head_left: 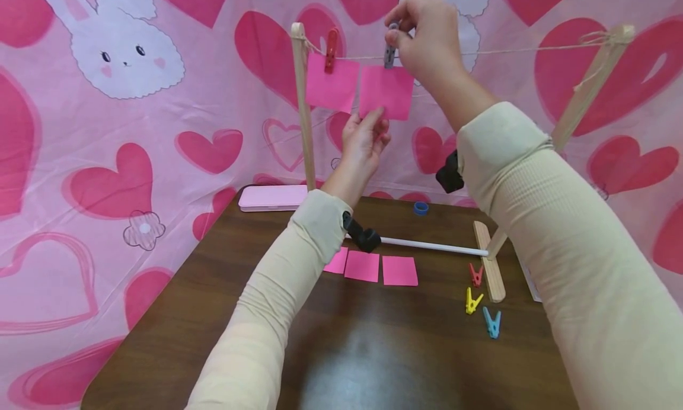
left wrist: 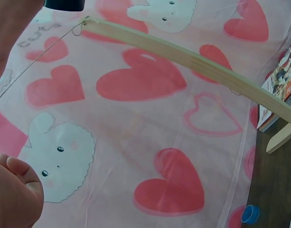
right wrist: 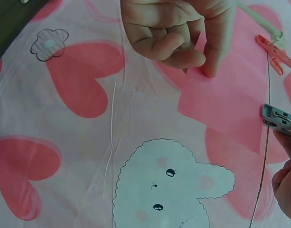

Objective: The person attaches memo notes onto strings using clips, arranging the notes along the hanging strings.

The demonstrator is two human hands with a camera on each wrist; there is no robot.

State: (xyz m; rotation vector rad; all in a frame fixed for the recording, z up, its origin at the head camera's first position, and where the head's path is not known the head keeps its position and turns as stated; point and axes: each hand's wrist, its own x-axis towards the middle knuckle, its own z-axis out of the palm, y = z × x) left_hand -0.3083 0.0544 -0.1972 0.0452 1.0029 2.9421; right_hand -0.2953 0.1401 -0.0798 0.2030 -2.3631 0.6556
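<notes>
Heart-print backdrop [head_left: 213,72] behind string [head_left: 507,51]. Bright pink paper square [head_left: 386,93], plain, slightly tilted, at string beside matching square [head_left: 332,89]. Left hand [head_left: 364,138] pinches its lower edge; right hand [head_left: 429,34] pinches gray clothespin [head_left: 390,53] at its top edge.

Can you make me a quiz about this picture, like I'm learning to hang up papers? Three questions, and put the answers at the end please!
1. True or false: the right hand pinches the gray clip, while the left hand touches the pink paper below it.

2. Which loose clip on the table is nearest the head camera?
A) red
B) yellow
C) blue

3. Fill in the color: a ___ clip holds the other pink paper at the string.

Key:
1. True
2. C, the blue clip
3. Red
</notes>
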